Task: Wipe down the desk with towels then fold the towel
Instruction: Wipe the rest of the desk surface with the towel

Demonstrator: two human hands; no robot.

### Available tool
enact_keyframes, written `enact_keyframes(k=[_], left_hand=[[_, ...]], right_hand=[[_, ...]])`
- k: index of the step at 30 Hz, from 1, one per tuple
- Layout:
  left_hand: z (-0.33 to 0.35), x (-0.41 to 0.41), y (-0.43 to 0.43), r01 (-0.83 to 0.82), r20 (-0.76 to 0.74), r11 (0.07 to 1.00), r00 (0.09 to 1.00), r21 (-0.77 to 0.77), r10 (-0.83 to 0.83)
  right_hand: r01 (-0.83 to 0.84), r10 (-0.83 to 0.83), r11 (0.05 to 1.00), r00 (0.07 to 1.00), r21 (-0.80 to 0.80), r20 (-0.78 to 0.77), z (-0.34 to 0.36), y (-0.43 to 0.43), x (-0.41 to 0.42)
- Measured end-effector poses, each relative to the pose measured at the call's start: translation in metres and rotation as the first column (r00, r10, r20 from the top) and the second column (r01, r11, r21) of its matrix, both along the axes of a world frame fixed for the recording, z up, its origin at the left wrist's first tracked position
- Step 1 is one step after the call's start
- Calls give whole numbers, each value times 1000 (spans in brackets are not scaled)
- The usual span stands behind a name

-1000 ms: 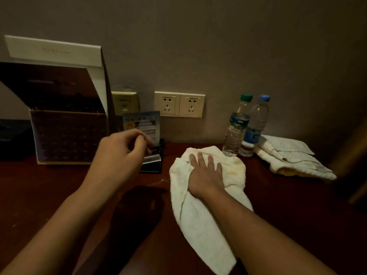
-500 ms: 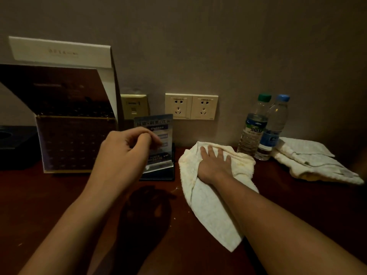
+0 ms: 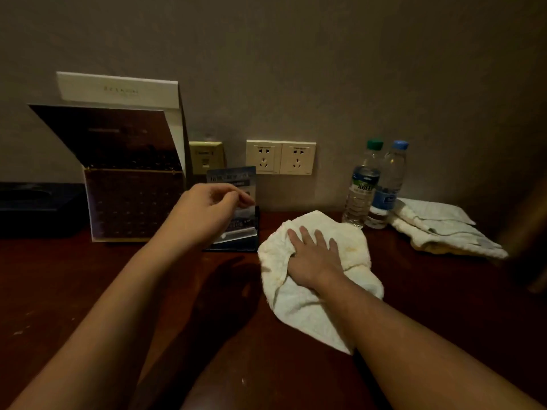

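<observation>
Barely shifted since a moment ago, the towel (image 3: 302,309) lies on the desk (image 3: 444,306) just before the bottles (image 3: 362,193). Its long axis runs from the wall toward us, tail nearest. Right hand (image 3: 313,255) is flat on it, fingers spread, pointing wallward. Left hand (image 3: 204,211) is raised, fingertips pinched together at the sign card (image 3: 231,176); can't tell if they grip it.

— What stands along the wall?
— From the left: a flat box (image 3: 38,202), an open case (image 3: 133,202), then a card stand (image 3: 233,176), with the sockets (image 3: 281,157) on the wall just behind it. Two bottles (image 3: 359,196) stand side by side further right.
— And nearer?
— A towel (image 3: 307,309) lies on the worktop (image 3: 88,291) before the bottles, the right hand (image 3: 313,255) flat on it. The left hand (image 3: 204,214) pinches the card stand from the front. A second towel (image 3: 438,229) lies right of the bottles.
</observation>
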State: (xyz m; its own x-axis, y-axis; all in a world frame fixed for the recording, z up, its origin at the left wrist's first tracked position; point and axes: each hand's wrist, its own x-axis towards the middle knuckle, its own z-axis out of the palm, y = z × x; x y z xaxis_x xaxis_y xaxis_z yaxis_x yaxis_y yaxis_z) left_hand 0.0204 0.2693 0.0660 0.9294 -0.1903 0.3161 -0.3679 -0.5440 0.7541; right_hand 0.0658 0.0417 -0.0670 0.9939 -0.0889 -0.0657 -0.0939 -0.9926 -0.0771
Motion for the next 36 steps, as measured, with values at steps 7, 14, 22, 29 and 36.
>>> enact_keyframes(k=[7,14,22,29,36], left_hand=[[20,-12,4,46,38,992,998,-114,-42],[-3,-23,-36,187,-69,967,982,176,-177],[-97,-83,-118,420,-232,800,907,429,-352],[-104,-139,-90,432,-346,791,890,434,-296],[-113,-190,-59,393,-269,676,920,624,-286]], right_hand=[[-38,38,999,999,10,29,-6,5,-71],[-46,44,998,998,43,47,-5,15,-135],[-131,129,974,991,-187,-21,6,27,-195],[-182,181,983,980,2,-86,17,41,-246],[-217,216,976,974,-8,-68,4,27,-270]])
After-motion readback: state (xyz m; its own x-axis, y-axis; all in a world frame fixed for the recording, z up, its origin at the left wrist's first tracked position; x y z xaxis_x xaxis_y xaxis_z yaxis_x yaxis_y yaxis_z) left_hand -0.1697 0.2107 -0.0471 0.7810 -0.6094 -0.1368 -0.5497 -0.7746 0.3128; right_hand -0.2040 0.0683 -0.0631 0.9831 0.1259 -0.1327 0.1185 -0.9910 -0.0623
